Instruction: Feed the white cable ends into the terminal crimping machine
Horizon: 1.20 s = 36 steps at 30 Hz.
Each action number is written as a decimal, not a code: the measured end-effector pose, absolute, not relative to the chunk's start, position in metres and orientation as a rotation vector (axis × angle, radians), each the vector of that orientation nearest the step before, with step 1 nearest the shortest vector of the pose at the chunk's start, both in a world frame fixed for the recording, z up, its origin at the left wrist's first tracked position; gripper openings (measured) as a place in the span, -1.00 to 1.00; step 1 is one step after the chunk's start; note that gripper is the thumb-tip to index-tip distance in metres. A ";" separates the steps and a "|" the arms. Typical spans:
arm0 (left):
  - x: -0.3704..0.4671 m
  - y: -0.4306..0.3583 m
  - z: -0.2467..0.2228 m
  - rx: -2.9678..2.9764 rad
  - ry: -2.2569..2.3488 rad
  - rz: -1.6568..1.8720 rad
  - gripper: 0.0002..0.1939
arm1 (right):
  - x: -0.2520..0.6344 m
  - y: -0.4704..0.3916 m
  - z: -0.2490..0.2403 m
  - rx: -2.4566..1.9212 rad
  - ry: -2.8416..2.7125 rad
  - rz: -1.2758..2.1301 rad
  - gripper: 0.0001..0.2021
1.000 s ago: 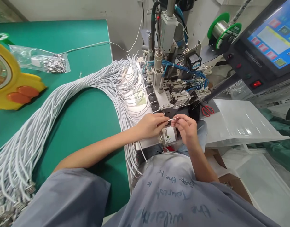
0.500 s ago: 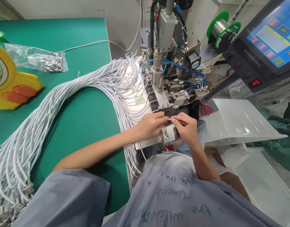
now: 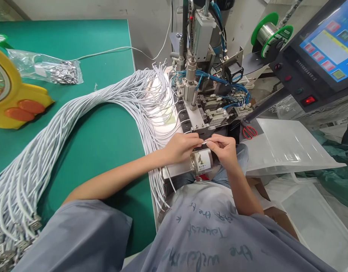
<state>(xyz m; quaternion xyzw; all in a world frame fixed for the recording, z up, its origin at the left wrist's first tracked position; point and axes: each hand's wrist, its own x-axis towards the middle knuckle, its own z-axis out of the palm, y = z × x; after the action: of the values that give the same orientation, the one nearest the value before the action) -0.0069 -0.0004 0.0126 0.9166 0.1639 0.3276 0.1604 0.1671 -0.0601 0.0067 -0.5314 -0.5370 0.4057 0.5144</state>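
Between my two hands runs the end of a thin white cable, in front of the machine. My left hand is closed in a pinch around the cable. From the other side, the thumb and fingertips of my right hand close on the cable's tip; the fine wires there are too small to make out. Just below the hands sits a cylinder with a white label. A thick bundle of white cables lies to the left, its loose ends fanned out beside the machine.
A green table carries the bundle, a clear bag of metal parts and a yellow duck-shaped object. At the right are a solder wire spool, a touch screen, red-handled scissors and a translucent plastic sheet.
Both hands stay at nearly the same spot, still pinching the cable end, with slight finger movement. The whole view has shifted a little.
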 end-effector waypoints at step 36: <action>0.000 -0.004 -0.005 2.969 0.746 -0.027 -0.53 | 0.181 -0.035 -0.057 -1.449 -1.184 1.165 -0.83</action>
<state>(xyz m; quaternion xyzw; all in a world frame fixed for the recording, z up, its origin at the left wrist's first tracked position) -0.0002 -0.0036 -0.0050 0.9691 0.2434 -0.0089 0.0400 0.1812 -0.0349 -0.0573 -0.5866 -0.4792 0.4715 0.4517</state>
